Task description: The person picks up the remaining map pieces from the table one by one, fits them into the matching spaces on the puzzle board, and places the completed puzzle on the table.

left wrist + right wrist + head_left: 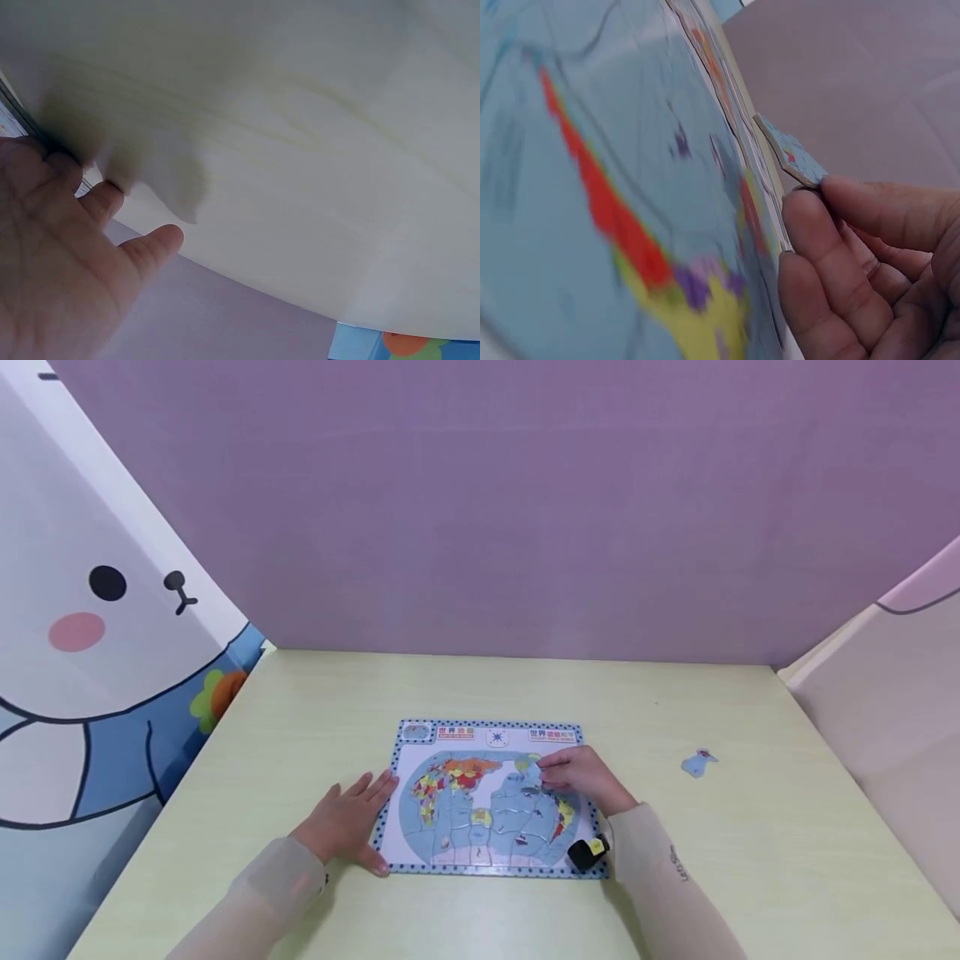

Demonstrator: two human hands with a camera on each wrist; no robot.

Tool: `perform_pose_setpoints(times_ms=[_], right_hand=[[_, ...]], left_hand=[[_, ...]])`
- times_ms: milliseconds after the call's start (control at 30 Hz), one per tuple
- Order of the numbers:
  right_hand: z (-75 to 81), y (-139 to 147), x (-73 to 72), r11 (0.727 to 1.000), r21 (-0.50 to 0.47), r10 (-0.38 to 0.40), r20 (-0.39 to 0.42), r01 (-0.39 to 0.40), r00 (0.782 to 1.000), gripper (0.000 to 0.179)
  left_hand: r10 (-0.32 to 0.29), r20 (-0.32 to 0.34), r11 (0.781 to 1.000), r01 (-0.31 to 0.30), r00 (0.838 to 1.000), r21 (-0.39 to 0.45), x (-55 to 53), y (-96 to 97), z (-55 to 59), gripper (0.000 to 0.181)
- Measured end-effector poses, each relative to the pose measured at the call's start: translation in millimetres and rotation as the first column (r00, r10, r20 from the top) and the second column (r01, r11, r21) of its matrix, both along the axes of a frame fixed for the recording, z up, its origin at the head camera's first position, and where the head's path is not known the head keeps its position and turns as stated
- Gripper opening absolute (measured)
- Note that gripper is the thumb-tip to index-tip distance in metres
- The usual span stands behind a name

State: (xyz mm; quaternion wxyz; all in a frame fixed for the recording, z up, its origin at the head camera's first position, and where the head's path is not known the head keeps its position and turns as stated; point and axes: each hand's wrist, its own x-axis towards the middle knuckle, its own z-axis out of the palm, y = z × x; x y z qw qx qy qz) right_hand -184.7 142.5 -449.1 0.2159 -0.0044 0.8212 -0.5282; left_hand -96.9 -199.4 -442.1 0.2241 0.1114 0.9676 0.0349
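Observation:
A world map jigsaw puzzle board with a blue dotted border lies flat on the table, many pieces set in it. Uncovered white patches show in the map's middle and upper right. At the board's left edge rests my left hand, fingers extended and thumb near the lower corner. Over the upper right part of the map, my right hand pinches a light blue puzzle piece between thumb and fingers. The right wrist view shows that piece tilted, close to the board's surface. One loose blue puzzle piece lies to the right.
The pale table extends around the board. A purple panel stands behind it, with a cartoon-printed panel on the left and a pale panel on the right. A black wrist device sits below the right wrist.

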Motion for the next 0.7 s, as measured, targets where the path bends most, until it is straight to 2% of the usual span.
perform_pose_setpoints(times_ms=[300, 500, 700], right_hand=[[1.0, -24, 4.6, 0.998, -0.01, 0.058, -0.023, -0.058, 0.998, 0.018], [-0.5, -43, 6.9, 0.995, -0.015, 0.094, 0.006, -0.094, 0.996, 0.018], [0.1, -55, 7.7, 0.996, -0.024, 0.09, 0.006, -0.09, 0.996, 0.019]], left_hand=[[-0.004, -0.017, 1.0, 0.004, 1.0, 0.02, 1.5, -1.3, 0.6, 0.124], [0.001, -0.016, 1.0, -0.001, 1.0, 0.017, 3.2, 0.2, 1.6, 0.123], [0.019, -0.014, 1.0, -0.019, 1.0, 0.018, 6.2, 2.5, 3.8, 0.122]])
